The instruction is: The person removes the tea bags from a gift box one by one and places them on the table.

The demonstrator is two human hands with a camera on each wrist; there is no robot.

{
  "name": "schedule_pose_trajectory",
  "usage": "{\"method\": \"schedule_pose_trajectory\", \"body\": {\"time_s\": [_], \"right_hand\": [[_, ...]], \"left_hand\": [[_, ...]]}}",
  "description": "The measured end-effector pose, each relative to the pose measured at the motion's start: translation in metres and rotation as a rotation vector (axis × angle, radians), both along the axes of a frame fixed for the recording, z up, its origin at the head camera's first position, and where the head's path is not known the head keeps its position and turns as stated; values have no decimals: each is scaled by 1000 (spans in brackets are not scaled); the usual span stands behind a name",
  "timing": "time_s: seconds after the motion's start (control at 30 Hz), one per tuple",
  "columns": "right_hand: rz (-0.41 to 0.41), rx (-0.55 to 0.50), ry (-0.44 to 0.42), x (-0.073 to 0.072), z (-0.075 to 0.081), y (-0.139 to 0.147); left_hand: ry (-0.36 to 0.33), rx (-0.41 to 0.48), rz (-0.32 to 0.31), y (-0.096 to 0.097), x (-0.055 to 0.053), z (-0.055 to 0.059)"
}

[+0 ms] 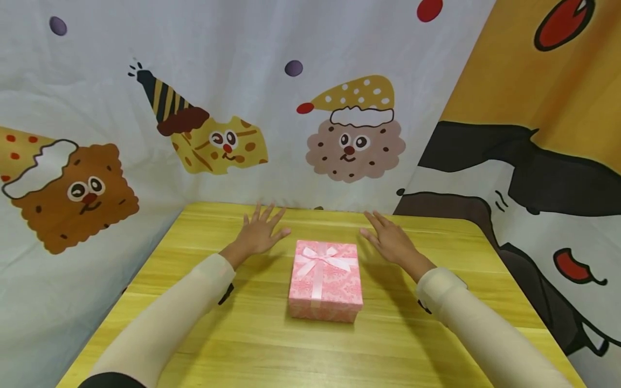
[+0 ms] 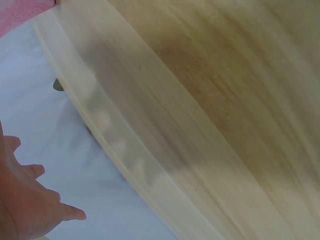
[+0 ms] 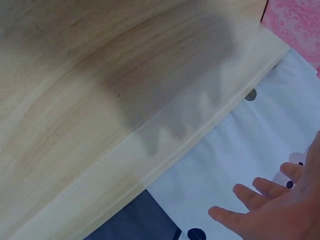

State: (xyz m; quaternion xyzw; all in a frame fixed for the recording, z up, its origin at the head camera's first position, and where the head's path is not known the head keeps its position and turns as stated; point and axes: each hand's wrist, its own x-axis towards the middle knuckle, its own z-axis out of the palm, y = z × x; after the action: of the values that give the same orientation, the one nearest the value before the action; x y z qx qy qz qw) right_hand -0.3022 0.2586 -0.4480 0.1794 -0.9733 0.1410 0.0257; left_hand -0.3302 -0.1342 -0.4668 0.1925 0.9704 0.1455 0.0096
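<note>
A pink gift box (image 1: pixel 326 280) with a pale ribbon and a bow on its lid sits on the wooden table (image 1: pixel 271 355), its lid on. To the left of the box and a little beyond it, my left hand (image 1: pixel 257 234) is held with its fingers spread, touching nothing that I can make out. My right hand (image 1: pixel 392 242) is on the box's other side, fingers extended and apart from it. Both hands cast shadows on the tabletop in the wrist views. Only a corner of the box shows in the left wrist view and in the right wrist view.
A white cloth (image 1: pixel 271 32) printed with cartoon biscuits and cheese hangs behind the table's far edge. On the right the cloth carries orange, black and white shapes. The table's far corners are rounded.
</note>
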Motion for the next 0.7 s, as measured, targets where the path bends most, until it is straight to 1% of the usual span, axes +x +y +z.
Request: {"method": "schedule_pose_trajectory", "body": {"time_s": [0.23, 0.3, 0.5, 0.7], "right_hand": [[19, -60, -25, 5, -2, 1], [23, -71, -29, 6, -2, 1], [40, -98, -42, 12, -1, 0], [54, -114, -43, 19, 1, -1]], "left_hand": [[-5, -6, -8, -2, 1, -6], [-3, -8, -9, -2, 2, -6], [-11, 32, -38, 2, 11, 0], [9, 47, -64, 7, 19, 4]]}}
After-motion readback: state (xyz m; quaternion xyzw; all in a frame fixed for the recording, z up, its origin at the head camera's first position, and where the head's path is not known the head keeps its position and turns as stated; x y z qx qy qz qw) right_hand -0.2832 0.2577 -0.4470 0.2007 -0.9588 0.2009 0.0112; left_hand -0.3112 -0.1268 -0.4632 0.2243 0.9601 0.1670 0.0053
